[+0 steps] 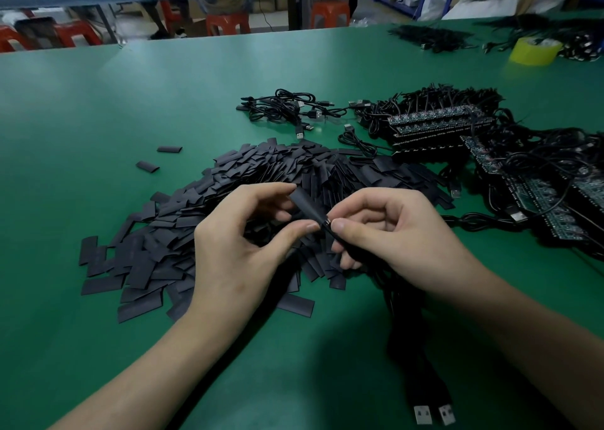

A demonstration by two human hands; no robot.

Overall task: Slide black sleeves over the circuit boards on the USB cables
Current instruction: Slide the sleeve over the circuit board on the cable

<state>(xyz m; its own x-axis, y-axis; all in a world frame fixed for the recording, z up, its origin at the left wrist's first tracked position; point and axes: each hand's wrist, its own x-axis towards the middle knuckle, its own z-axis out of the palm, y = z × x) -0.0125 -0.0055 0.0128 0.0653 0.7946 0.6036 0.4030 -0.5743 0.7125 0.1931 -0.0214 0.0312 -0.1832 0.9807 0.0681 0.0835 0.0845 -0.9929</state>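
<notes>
Sleeve [305, 206] for this cable is raised just above the loose pile of sleeves [261, 175] in the middle of the green table [98, 119]. My left hand [242, 243] is curled, pinching it between thumb and fingers. My right hand [402, 233] is curled too, thumb and forefinger nipping the cable end [327, 223], where a small glint of metal shows at the sleeve's mouth. I cannot tell how much of the board is inside.

To do this well, I judge I should squeeze the flat sleeve's edges so its mouth rounds open, grip the cable [421, 348] close behind the board so it cannot buckle, and push straight along the sleeve's axis. Uncovered boards [441, 122] wait to the right, well apart.
</notes>
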